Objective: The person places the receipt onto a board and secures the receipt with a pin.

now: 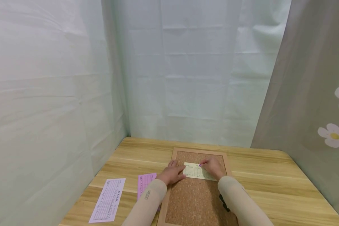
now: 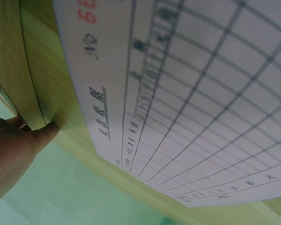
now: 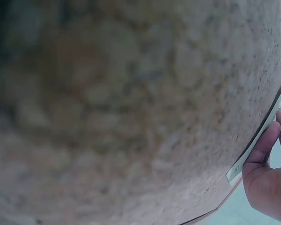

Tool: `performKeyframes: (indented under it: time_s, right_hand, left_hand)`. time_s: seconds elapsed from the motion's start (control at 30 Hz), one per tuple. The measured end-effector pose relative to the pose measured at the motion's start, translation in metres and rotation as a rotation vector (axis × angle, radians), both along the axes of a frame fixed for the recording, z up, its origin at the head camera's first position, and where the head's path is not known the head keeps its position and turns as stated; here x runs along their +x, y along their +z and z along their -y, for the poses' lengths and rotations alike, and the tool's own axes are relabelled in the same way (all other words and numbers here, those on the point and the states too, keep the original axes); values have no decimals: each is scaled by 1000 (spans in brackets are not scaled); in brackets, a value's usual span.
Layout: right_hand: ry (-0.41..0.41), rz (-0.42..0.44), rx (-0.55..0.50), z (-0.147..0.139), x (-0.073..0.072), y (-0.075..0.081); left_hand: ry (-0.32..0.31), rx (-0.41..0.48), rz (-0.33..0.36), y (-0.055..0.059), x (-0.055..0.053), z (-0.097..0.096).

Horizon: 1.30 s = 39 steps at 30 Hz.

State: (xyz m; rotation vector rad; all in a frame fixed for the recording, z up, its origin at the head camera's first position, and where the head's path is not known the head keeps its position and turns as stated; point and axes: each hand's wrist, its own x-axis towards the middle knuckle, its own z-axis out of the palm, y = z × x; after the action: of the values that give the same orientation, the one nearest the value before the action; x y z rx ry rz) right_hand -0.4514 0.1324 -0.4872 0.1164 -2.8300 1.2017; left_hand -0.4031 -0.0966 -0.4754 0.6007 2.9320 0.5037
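A pale yellow printed form (image 1: 192,171) lies across the upper part of a cork board (image 1: 196,201) with a wooden frame. My left hand (image 1: 172,173) rests over the board's left side, fingers spread, fingertips at the form's left end. At the form's top edge, my right hand (image 1: 213,168) pinches a small purple push pin (image 1: 200,164), most of it hidden by the fingers. The right wrist view shows that hand (image 3: 269,180) low against the form's edge (image 3: 236,172). In the left wrist view, my left hand (image 2: 14,150) reaches over the wooden frame (image 2: 30,89).
Left of the board lies a pink form (image 1: 145,183), partly covered by the left arm. Farther left is a pale lilac form (image 1: 108,201). The wooden table (image 1: 277,185) meets pale curtains (image 1: 197,78) at the back and sides.
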Motion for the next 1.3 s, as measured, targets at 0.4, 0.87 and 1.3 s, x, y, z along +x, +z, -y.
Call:
performKeyframes:
  time_s: [0.4, 0.87, 1.3]
  right_hand:
    - [-9, 22, -5, 0, -1, 4]
    - [-17, 44, -70, -4, -1, -7]
    - [20, 6, 6, -1, -5, -7]
  left_hand:
    - [2, 0, -6, 0, -4, 0]
    - [-6, 1, -10, -4, -1, 0]
    - [2, 10, 6, -3, -3, 0]
